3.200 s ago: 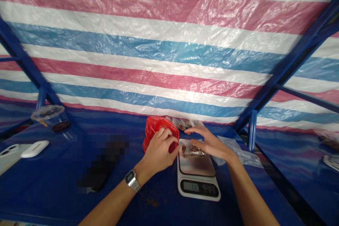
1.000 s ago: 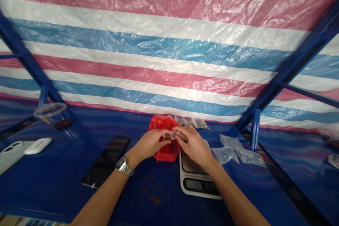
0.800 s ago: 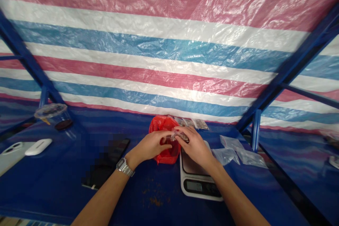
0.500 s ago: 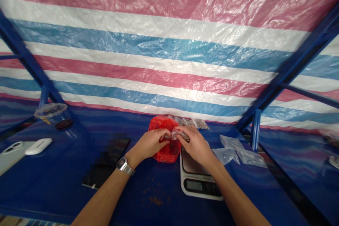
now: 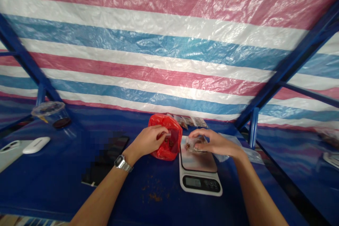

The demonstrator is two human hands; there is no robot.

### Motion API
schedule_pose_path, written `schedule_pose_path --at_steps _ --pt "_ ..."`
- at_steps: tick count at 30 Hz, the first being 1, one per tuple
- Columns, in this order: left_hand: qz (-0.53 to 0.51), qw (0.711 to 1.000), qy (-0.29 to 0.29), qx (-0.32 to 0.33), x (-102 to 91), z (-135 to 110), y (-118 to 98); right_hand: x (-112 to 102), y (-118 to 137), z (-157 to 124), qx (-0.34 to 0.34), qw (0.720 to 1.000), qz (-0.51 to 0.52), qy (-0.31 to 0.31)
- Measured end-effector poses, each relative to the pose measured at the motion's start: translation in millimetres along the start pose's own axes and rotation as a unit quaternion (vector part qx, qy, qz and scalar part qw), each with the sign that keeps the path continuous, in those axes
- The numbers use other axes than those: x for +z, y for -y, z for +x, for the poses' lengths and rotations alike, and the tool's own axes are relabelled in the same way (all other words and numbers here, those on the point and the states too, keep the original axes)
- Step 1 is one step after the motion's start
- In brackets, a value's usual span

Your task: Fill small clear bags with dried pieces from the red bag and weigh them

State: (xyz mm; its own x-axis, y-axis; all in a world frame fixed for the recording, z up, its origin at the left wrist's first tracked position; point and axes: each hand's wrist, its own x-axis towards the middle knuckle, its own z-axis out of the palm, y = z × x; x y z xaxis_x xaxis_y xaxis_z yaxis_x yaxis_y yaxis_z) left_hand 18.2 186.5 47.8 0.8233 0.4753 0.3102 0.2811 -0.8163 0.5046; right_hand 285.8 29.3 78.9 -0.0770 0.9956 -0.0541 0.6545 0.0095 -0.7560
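Note:
My left hand (image 5: 149,141) is closed at the mouth of a red plastic bag (image 5: 169,152) holding dark brown pieces, its fingertips pinched on something I cannot make out. My right hand (image 5: 215,143) holds a small clear bag (image 5: 192,144) of brown pieces over the steel plate of a white kitchen scale (image 5: 199,173). The bag rests on or just above the plate. A metal watch (image 5: 121,162) sits on my left wrist.
Filled small bags (image 5: 191,121) lie behind the red bag. Empty clear bags (image 5: 251,154) lie right of the scale. A dark phone (image 5: 104,164), a white case (image 5: 36,144), another phone (image 5: 7,149) and a lidded plastic cup (image 5: 51,114) are at left. Blue frame posts (image 5: 253,127) rise at both sides.
My hands have parted: the right carried the small clear bag from over the red bag to the scale plate. The left stayed at the red bag's mouth.

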Motion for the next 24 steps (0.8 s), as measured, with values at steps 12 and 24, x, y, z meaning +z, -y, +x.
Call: schedule_pose_path --at_steps 12,24 --pt "-0.027 0.999 -0.025 0.034 -2.5 -3 -9 0 -29 13 -0.056 0.966 -0.007 -0.252" --pt "0.067 0.977 0.178 0.092 8.8 -13 -43 -1 -36 19 -0.131 0.893 -0.148 -0.405"
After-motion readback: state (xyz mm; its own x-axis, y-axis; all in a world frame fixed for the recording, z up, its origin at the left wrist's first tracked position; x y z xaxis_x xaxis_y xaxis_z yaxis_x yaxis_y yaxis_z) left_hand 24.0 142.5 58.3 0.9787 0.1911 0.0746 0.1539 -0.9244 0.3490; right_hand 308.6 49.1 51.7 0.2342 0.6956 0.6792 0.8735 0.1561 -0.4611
